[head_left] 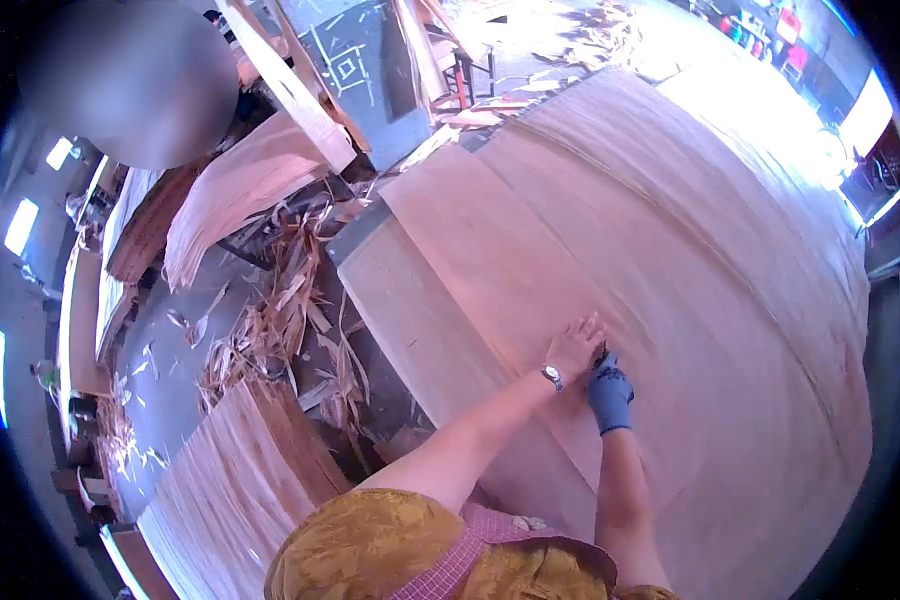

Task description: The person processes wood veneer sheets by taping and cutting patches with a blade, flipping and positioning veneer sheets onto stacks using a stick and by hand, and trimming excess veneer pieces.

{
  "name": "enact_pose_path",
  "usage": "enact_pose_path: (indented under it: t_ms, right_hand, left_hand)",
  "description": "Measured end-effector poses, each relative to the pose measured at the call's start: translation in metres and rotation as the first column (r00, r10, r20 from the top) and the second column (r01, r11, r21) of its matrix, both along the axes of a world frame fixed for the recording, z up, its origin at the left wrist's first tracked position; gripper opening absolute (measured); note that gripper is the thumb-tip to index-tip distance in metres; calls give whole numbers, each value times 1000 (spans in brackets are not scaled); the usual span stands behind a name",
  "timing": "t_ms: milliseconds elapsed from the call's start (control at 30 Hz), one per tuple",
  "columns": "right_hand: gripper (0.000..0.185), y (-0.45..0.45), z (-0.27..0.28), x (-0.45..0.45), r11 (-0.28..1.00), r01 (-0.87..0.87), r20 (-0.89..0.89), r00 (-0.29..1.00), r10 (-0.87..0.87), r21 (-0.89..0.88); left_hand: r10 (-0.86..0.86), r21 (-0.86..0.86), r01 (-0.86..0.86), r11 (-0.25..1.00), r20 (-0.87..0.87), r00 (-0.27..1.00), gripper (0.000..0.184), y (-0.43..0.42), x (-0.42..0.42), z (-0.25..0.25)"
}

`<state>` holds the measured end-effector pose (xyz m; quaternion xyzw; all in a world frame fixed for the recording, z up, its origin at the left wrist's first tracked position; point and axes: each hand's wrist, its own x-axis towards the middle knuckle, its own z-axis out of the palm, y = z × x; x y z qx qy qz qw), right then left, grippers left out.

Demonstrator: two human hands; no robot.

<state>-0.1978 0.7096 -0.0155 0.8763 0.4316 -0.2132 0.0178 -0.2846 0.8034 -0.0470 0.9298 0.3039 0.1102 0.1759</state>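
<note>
Large thin sheets of wood veneer (730, 330) lie overlapping in front of me, with creases running across them. My left hand (576, 343), bare with a watch (552, 376) at the wrist, rests flat on the veneer with its fingers stretched forward. Close beside it on the right is my right hand (610, 392) in a blue knit glove with dark fingertips. Its fingers are curled down at the sheet near my left fingertips. Whatever they hold, if anything, is too small and dark to make out.
Torn veneer strips (270, 325) litter the floor to the left. Thick veneer stacks (235, 480) stand at lower left, and another stack (240, 185) lies farther back. A blurred person is at upper left, near a long board (290, 90). More scraps (590, 45) lie at the back.
</note>
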Motion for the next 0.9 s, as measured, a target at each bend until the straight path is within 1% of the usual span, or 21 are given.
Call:
enact_pose_path:
  t_ms: [67, 100, 133, 200, 267, 333, 400, 467, 500, 567, 600, 667, 733, 767, 867, 900]
  right_hand:
    - [35, -27, -26, -10, 987, -66, 95, 994, 53, 146]
    - [34, -33, -25, -15, 971, -100, 144, 987, 69, 216]
    - [33, -38, -23, -17, 989, -69, 115, 992, 53, 134]
    - [32, -58, -18, -37, 999, 4, 56, 998, -2, -48]
    - [32, -84, -26, -50, 997, -68, 94, 993, 71, -31]
    - [31, -122, -25, -62, 994, -103, 136, 985, 106, -34]
    - [31, -148, -30, -65, 966, -254, 259, 937, 233, 51]
    - [31, -158, -27, -64, 967, -244, 217, 950, 224, 69]
    - [30, -144, -16, -64, 995, -93, 82, 992, 91, 23]
    - [28, -135, -11, -59, 996, -40, 0, 999, 40, -84]
    - [28, -141, -9, -62, 995, -25, -11, 1000, 24, -100]
    - [27, -151, -2, -61, 992, -9, -27, 1000, 5, -128]
    - [26, -188, 16, -54, 993, -43, -81, 996, 35, -105]
    - [26, -207, 21, -47, 993, -63, -112, 992, 52, -97]
    - [20, -263, 15, -14, 972, -225, -86, 969, 231, 66]
    - [19, -281, 15, -1, 964, -260, -84, 961, 264, 55]
  left_hand:
    - [-6, 48, 9, 999, -61, 998, 51, -2, 3, -6]
    - [36, -8, -37, 999, -56, 998, 53, -2, 8, -8]
    - [76, -70, -79, 994, -55, 996, 54, -3, 13, -10]
    - [61, -86, -67, 994, -67, 996, 55, -9, 14, -9]
    - [-47, -29, 44, 999, -77, 996, 54, -6, 11, -2]
    - [-79, 9, 80, 997, -57, 995, 53, -2, 2, 0]
    - [-102, 17, 103, 995, -48, 994, 52, -3, -1, -2]
    - [-131, -14, 130, 991, -47, 990, 51, -22, 0, 0]
    - [-147, -30, 146, 989, -53, 988, 51, -33, 3, 3]
    - [-173, -32, 172, 985, -41, 984, 50, -66, 10, 4]
    - [-176, -19, 176, 984, -28, 984, 49, -80, 13, 0]
    - [-143, 69, 141, 988, 29, 989, 48, -88, 13, -6]
    - [-111, 164, 96, 982, 89, 990, 46, -99, 13, -13]
    - [-117, 167, 100, 981, 96, 988, 47, -104, 12, -16]
    - [-116, 195, 91, 977, 123, 986, 49, -99, 19, -13]
    - [-115, 201, 89, 975, 123, 986, 49, -99, 19, -16]
